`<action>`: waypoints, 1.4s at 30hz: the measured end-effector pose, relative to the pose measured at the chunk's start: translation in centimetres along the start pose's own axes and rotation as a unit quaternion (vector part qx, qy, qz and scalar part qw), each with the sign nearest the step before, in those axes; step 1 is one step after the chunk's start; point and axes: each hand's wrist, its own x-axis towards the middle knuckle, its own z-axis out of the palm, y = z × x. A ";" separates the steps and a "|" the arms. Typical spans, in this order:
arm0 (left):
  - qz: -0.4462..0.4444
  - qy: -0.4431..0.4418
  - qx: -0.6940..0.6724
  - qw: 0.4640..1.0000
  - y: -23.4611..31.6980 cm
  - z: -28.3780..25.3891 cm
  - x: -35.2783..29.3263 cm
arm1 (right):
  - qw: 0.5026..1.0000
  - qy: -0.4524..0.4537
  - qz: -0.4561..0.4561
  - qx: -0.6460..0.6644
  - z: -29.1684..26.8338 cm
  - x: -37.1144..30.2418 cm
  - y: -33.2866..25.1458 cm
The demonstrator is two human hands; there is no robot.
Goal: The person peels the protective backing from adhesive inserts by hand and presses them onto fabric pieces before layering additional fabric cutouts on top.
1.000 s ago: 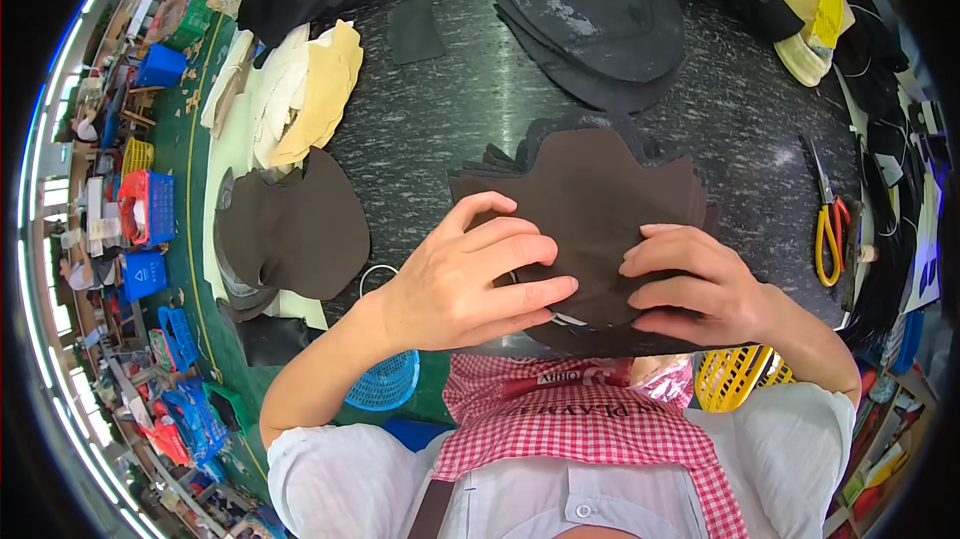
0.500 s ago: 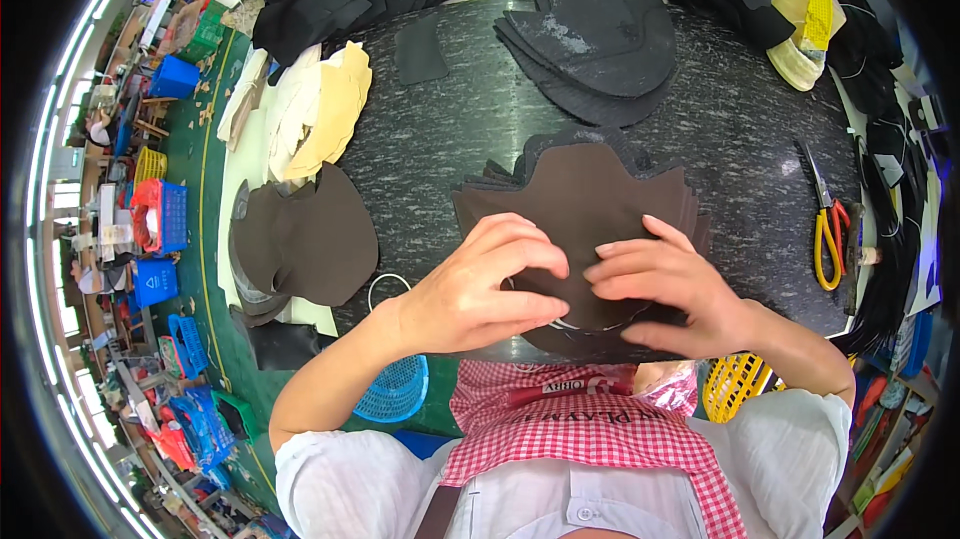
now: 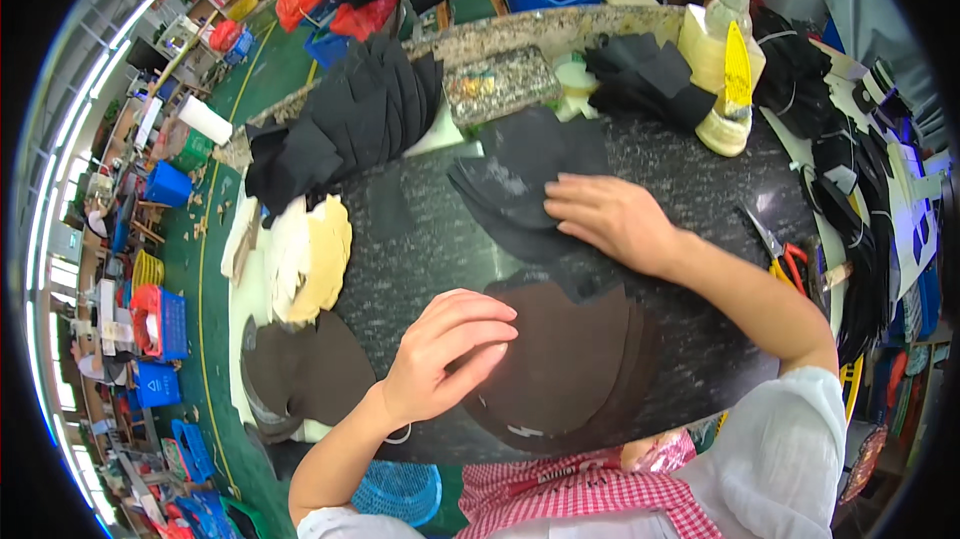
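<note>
My right hand [image 3: 625, 224] reaches forward, its fingers stretched over the right side of a pile of black cut pieces [image 3: 515, 184]. Closer to me lies a stack of dark brown rounded pieces [image 3: 560, 359], with dark material overlapping its far edge. My left hand [image 3: 435, 354] hovers by the left edge of that stack, fingers loosely bent and thumb apart, with nothing visible in it. Another brown stack [image 3: 325, 364] lies left of this hand. A small pale mark shows near the front edge of the middle stack.
Cream-coloured pieces [image 3: 315, 254] lie at the left. Black pieces [image 3: 345, 124] and a speckled block [image 3: 500, 84] sit at the back. A yellow-handled tool [image 3: 738, 69] leans in a pale container at back right. Scissors [image 3: 765, 234] lie right of my forearm. A blue basket [image 3: 395, 494] stands below the table edge.
My right hand has left the brown stack and moved forward onto the black pile. My left hand has drawn back leftward off the stack. The view has tilted up, showing more of the room.
</note>
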 end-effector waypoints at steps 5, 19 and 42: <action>0.002 -0.057 -0.024 0.998 -2.7 0.8 4.5 | 0.970 0.030 0.104 0.219 -0.3 1.4 0.1; -0.068 0.044 0.285 0.955 -6.0 -3.3 -1.0 | 0.972 -0.082 -0.147 0.166 -4.6 -3.5 -13.2; -0.219 0.158 0.306 0.913 -9.2 -8.4 -11.0 | 0.954 -0.082 -0.189 0.216 5.0 14.3 -12.1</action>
